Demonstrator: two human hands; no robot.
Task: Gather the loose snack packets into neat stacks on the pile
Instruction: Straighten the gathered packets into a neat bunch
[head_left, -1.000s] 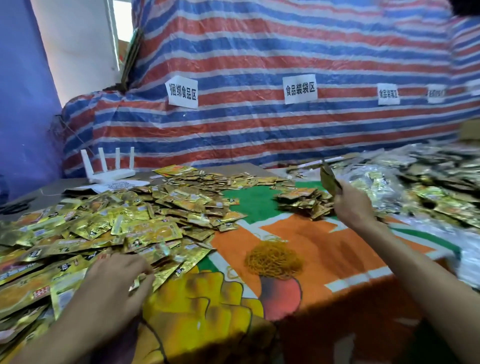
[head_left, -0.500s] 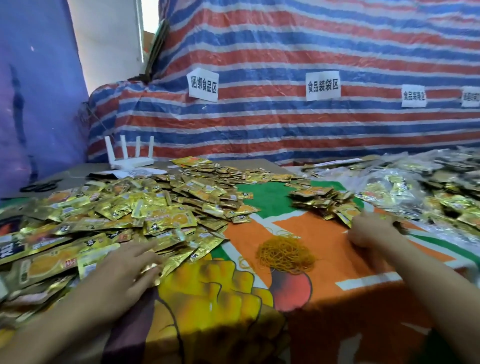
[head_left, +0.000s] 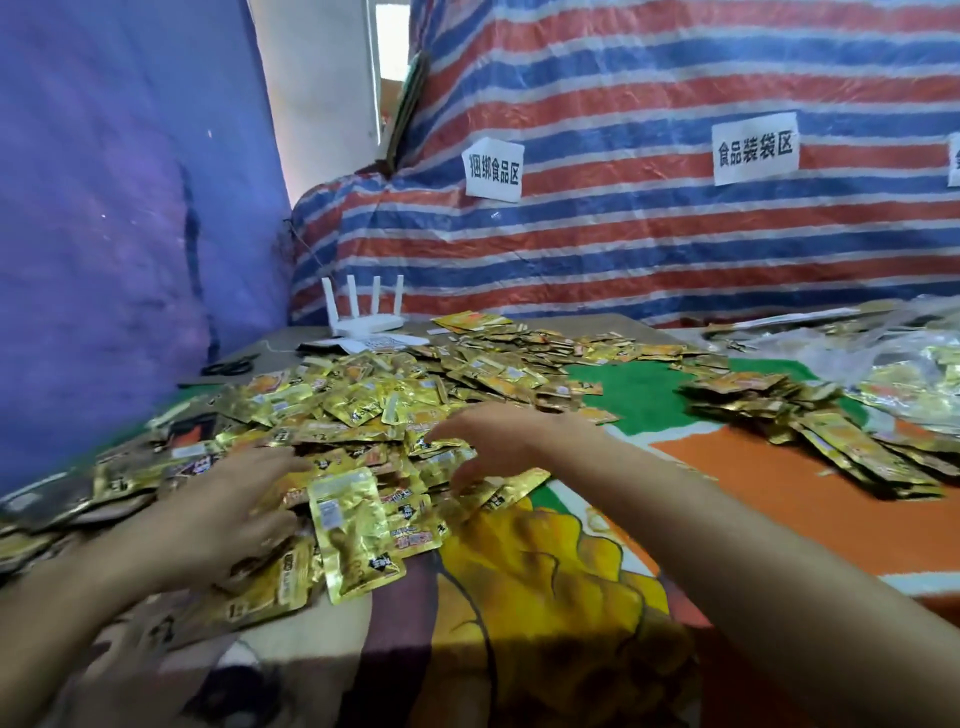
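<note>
Head view: the worktop (head_left: 779, 493) carries a wide heap of loose packets (head_left: 395, 400) from nine to twelve o'clock. A smaller stacked pile (head_left: 769, 395) sits at two o'clock, well apart from the heap across bare cloth.

Change noted: a second ago the right hand was raised at the pile, holding packets up. Half a second ago it had dropped beside the pile. The right hand (head_left: 498, 441) is now over the near edge of the heap, palm down, fingers spread and slightly bent. Its tips touch packets and nothing visible is held.

The left hand (head_left: 223, 514) has remained on the heap at eight o'clock, lying across the packets. One gold packet (head_left: 353, 530) stands out just beside it. Whether that packet is pinched or merely touched cannot be told.

Judgement: one delivery to the pile appears complete and a fresh gathering has begun. Most packets remain loose, so the task is at an early stage. The foil looks slippery, and a poorly squared handful could fan out on the way across.

Other items: a white router (head_left: 363, 312) and scissors (head_left: 228, 366) at eleven o'clock, and clear bags (head_left: 909, 374) at three o'clock.
</note>
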